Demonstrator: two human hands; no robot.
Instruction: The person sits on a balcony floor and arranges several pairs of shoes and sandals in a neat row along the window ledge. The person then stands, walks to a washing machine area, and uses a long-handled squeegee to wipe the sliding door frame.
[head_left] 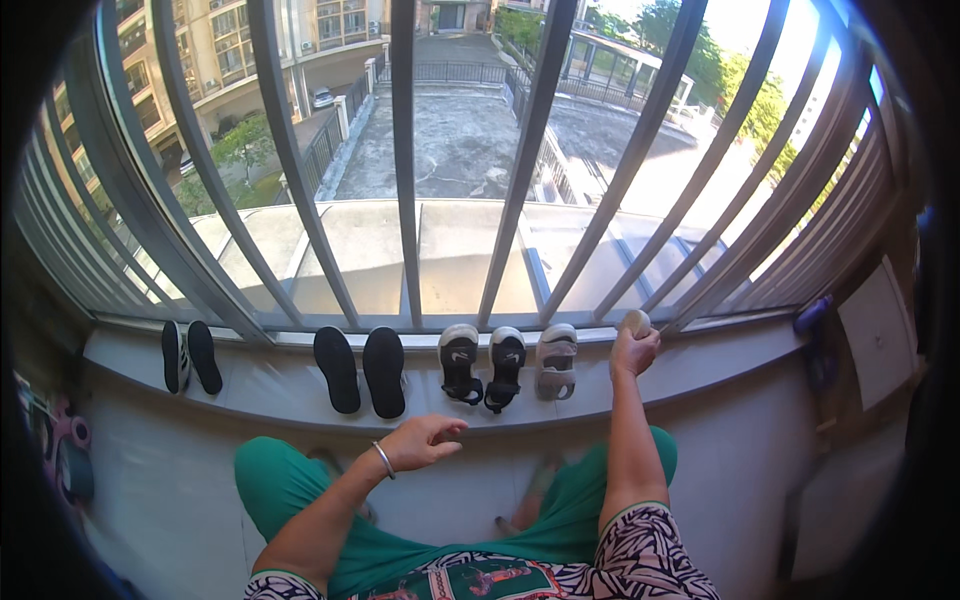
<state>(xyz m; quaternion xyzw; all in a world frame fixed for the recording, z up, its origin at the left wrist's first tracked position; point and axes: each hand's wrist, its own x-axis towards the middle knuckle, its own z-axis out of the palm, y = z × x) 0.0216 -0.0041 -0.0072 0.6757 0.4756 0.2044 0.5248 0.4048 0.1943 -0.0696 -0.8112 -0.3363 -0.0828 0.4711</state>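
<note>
Right hand (635, 352): gripping pale shoe (634, 321); to its left, grey sandal (555, 365). Left hand (425, 443): loosely spread; just ahead, black sandals (460, 372).

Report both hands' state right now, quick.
Left hand: open, fingers loosely curled, holding nothing visible.
Right hand: closed on a pale object, probably a sandal, mostly hidden.
</note>
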